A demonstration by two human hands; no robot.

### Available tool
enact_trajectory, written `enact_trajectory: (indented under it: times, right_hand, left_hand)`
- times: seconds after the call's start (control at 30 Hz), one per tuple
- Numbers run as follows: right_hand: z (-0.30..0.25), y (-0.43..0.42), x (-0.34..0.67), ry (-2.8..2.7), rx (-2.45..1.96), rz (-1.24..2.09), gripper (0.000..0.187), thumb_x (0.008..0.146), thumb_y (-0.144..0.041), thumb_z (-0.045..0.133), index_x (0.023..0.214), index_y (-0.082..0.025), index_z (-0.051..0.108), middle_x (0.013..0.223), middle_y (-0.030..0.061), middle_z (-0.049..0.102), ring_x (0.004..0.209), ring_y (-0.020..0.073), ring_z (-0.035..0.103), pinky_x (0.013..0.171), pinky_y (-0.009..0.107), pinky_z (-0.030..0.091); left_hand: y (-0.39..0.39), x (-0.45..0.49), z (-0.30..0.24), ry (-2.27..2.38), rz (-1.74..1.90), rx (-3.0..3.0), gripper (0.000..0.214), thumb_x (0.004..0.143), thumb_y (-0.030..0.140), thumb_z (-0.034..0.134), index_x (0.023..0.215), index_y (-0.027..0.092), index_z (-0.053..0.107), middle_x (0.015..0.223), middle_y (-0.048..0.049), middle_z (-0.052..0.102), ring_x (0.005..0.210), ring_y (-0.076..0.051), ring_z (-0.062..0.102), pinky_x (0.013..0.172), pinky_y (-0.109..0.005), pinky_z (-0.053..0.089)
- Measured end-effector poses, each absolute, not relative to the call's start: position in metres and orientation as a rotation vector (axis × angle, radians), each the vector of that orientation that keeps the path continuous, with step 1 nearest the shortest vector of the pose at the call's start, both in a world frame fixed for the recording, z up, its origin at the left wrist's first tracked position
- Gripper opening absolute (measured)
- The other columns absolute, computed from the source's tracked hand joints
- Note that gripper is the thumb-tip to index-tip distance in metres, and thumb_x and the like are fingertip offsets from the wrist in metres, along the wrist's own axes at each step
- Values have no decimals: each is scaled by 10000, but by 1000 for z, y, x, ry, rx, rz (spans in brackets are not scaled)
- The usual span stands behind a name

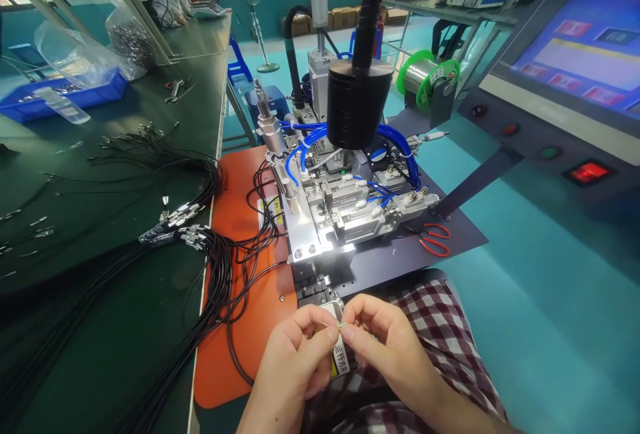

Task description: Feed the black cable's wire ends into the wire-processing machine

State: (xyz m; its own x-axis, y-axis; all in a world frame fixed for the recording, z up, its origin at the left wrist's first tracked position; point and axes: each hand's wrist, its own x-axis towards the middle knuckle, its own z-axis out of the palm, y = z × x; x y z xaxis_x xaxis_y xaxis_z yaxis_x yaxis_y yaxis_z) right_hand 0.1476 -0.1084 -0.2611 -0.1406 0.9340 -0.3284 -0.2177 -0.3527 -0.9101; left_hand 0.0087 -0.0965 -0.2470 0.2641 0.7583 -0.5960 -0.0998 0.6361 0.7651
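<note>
My left hand (306, 347) and my right hand (383, 341) meet fingertip to fingertip in front of the machine, above my lap. Both are closed in a pinch on a thin yellow-green wire (342, 325), of which only a short bit shows between the fingers. Just beyond them stands the bench-top machine (345, 207), with metal slides and blue air tubes. Below the fingers a white label (341, 356) with dark characters is partly covered by my hands. A black cable (231, 347) runs over the orange plate toward my left wrist.
Bundles of black cables (215, 274) with metal ends lie across the dark green table and the orange base plate (240, 187). Red-handled scissors (435, 241) rest right of the machine. A black lamp head (357, 104) hangs above. A control screen (580, 54) and a solder-like wire spool (427, 77) stand right.
</note>
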Motion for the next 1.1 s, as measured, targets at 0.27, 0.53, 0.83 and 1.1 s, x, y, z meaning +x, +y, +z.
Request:
enact_trajectory:
  times: [0.27, 0.53, 0.83, 1.1]
  right_hand:
    - [-263, -109, 149, -886, -1229, 1638, 202, 767, -330, 654, 717, -167, 547, 528, -76, 450, 467, 71, 386, 452, 209, 300]
    - [-264, -109, 149, -861, -1209, 1639, 212, 758, -341, 660, 706, -167, 551, 519, -76, 455, 453, 69, 394, 447, 203, 307]
    - [-270, -111, 149, -957, -1218, 1603, 175, 834, -313, 600, 741, -183, 528, 534, -78, 432, 469, 71, 360, 450, 204, 297]
    - [-267, -111, 155, -1016, -1220, 1613, 198, 856, -328, 567, 732, -187, 507, 537, -68, 455, 490, 89, 400, 484, 216, 343]
  left_hand:
    - [-98, 8, -249, 1202, 638, 704, 226, 750, 370, 642, 757, 182, 516, 418, 124, 277, 382, -30, 152, 397, -167, 113]
    - [-98, 9, -251, 1206, 640, 729, 236, 749, 387, 637, 753, 187, 512, 396, 127, 281, 374, -30, 146, 394, -169, 106]
    - [-99, 7, -254, 1213, 646, 718, 234, 764, 391, 626, 777, 190, 507, 400, 128, 288, 374, -35, 165, 389, -166, 125]
    - [-97, 10, -250, 1252, 636, 732, 281, 713, 411, 693, 748, 171, 551, 376, 122, 313, 363, -25, 170, 400, -165, 139]
